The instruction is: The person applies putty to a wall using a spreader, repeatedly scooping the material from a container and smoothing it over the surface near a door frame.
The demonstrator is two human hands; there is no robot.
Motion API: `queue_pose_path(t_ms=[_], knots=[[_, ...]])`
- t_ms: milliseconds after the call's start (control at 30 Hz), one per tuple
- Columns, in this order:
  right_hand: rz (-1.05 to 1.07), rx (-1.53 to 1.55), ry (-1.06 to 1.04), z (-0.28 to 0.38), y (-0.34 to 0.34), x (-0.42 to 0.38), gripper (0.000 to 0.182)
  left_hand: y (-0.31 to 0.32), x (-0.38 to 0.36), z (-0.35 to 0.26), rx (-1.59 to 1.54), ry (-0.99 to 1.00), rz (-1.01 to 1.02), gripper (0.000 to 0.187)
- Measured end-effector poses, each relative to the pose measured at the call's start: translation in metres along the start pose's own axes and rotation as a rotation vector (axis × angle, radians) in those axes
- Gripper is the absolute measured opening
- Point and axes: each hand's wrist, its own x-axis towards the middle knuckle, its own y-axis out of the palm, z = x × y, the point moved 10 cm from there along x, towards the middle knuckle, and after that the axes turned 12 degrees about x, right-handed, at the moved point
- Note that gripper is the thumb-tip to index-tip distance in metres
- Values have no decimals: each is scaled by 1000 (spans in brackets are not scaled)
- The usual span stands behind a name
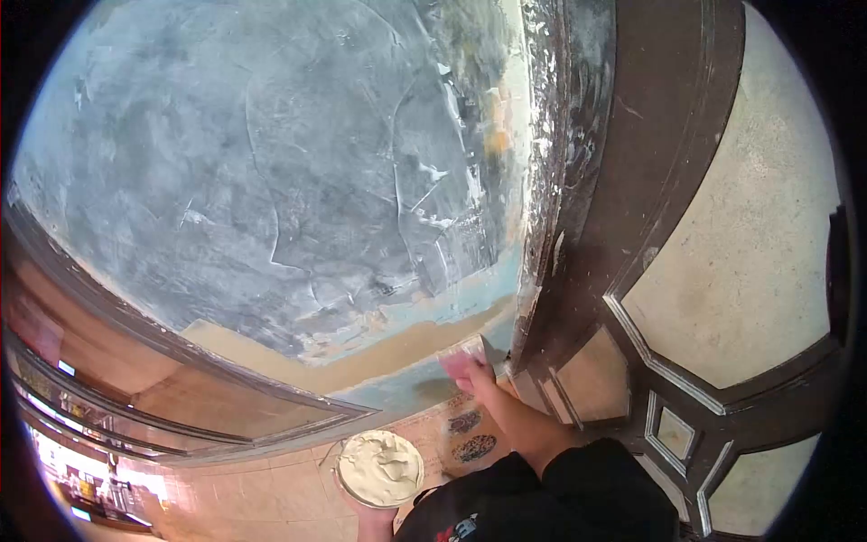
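A bucket [340, 479] filled with cream-coloured putty [379, 465] rests in my left hand [372, 517], whose fingers wrap around its lower side. The putty's top is uneven, with scooped hollows. My right hand [483, 379] reaches forward, closed on a pink putty knife [459, 363] with a pale blade edge. The knife lies close against the bottom right corner of the wall [361, 181], beside the dark door frame. Grey filler covers most of that wall in smears and ridges, and a tan band [379, 361] runs along its lower part.
The dark brown door frame [650, 117] with pale panels [741, 226] stands on the right, its edge spattered white. At lower left is a brown window frame [271, 425]. Two dark patterned slippers [474, 447] are on the tiled floor [262, 497] below the wall.
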Motion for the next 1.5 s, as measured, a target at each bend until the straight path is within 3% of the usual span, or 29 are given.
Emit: queue_pose_path(t_ms=[67,133,167,300,367,400,467,500,567,600,667,733,867,933,967,1067,1100,1133,1200,1300,1333,1400,1467,1500], knots=[[-41,24,103,-28,-16,-28,39,-2,0,4,-125,-51,-3,71],[-15,-16,133,-49,-17,-47,39,-22,0,1,113,37,24,79],[4,-52,162,-56,-15,-55,40,-25,-1,3,81,3,62,79],[132,-35,74,-30,41,-80,42,-3,-12,-26,431,163,68,78],[180,18,41,-13,85,-88,43,-31,-7,-14,-51,37,-67,67],[224,73,7,-3,106,-88,44,-39,-8,-14,-51,38,-69,67],[236,33,-53,9,135,-78,44,-41,-12,-34,537,264,-13,68],[247,-7,-115,10,139,-68,44,-45,-12,-35,537,262,-17,68],[180,-47,-198,-2,117,-38,43,-59,-12,-22,161,89,-25,69],[118,-83,-293,-1,102,-29,42,-58,-13,-25,166,88,-23,69],[51,-46,-258,-20,70,-34,41,-50,-14,-25,-99,-8,-44,72],[-158,-119,-63,-61,18,-26,42,-52,-15,-29,-93,-3,-37,74],[-59,-261,-170,-55,20,-50,39,-57,-12,-26,119,-16,9,82],[38,-799,-863,-2,66,-72,35,-54,-10,-26,-2,-5,-26,73],[55,-784,-928,19,86,-90,34,-78,-7,-12,-135,-98,-118,73],[134,-614,-796,58,119,-97,36,-80,5,-2,-166,-83,-116,72],[129,-618,-800,74,118,-88,36,-4,-7,-44,491,267,171,72],[70,-589,-888,100,112,-86,34,-7,-3,-40,486,266,172,72],[-91,-628,-984,135,87,-91,31,-43,12,-7,42,-35,13,72],[-410,-728,-1060,155,13,-88,28,-31,8,-8,-63,-36,38,69],[-407,-733,-1062,153,7,-94,28,-22,6,-9,-65,-23,75,69],[-185,-387,-1006,142,-6,-99,27,-19,5,-14,95,65,81,67],[-231,-766,-911,89,-19,-47,27,-4,1,-22,383,127,99,73],[-122,-743,-902,84,4,-63,27,-22,7,-2,81,-35,12,72]])
